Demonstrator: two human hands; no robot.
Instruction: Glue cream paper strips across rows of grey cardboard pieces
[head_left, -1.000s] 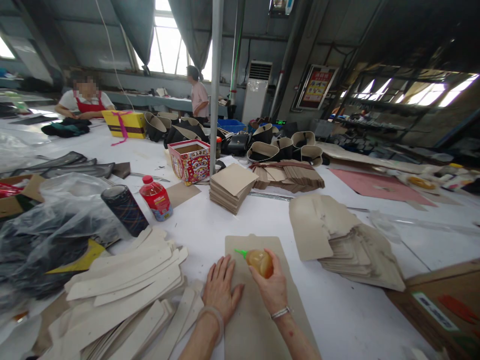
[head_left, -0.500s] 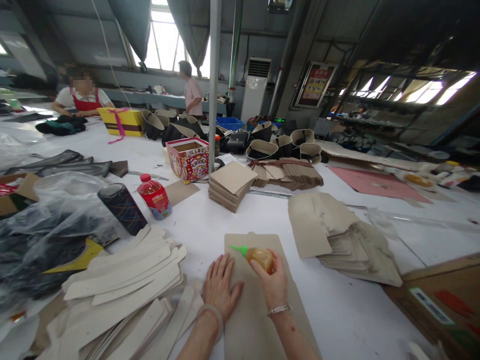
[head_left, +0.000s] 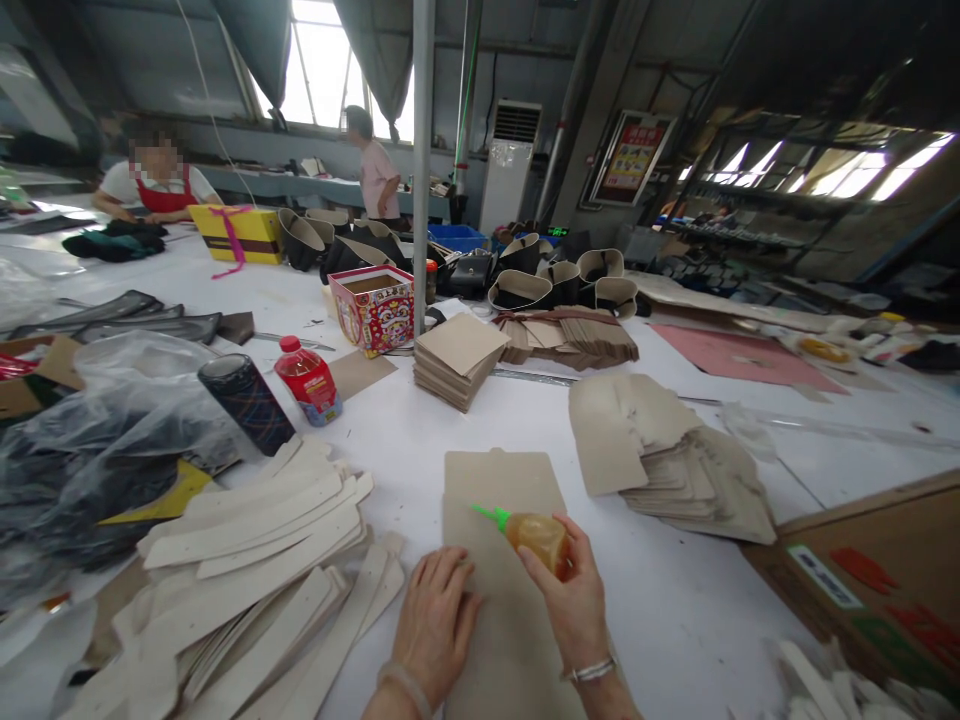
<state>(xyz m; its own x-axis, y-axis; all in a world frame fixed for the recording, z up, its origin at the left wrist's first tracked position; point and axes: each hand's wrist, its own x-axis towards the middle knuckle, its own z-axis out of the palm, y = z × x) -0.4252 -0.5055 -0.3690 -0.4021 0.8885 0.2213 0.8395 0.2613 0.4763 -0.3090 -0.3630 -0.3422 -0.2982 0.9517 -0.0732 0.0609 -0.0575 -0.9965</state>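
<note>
A long beige board panel point(head_left: 502, 620) lies flat on the white table in front of me. My right hand point(head_left: 574, 590) is closed round a squeeze glue bottle point(head_left: 541, 543) of amber liquid, held tilted over the panel with its green nozzle pointing left. Along the panel's left edge rests my left hand point(head_left: 437, 620), palm down with fingers stretched out. Just left of it is a loose pile of pale strips point(head_left: 255, 560) with rounded ends. To the right sits a fanned stack of beige panels point(head_left: 675, 460).
Farther back stand a square board stack point(head_left: 460, 360), a red-capped bottle point(head_left: 307, 382), a dark plaid cylinder point(head_left: 246, 403) and a patterned red box point(head_left: 373, 310) beside a metal pole point(head_left: 422, 170). A cardboard box point(head_left: 870, 570) is at right. Two people are in the background.
Both hands have moved down the panel toward me, the right also a little rightward with the glue bottle. The view has shifted slightly.
</note>
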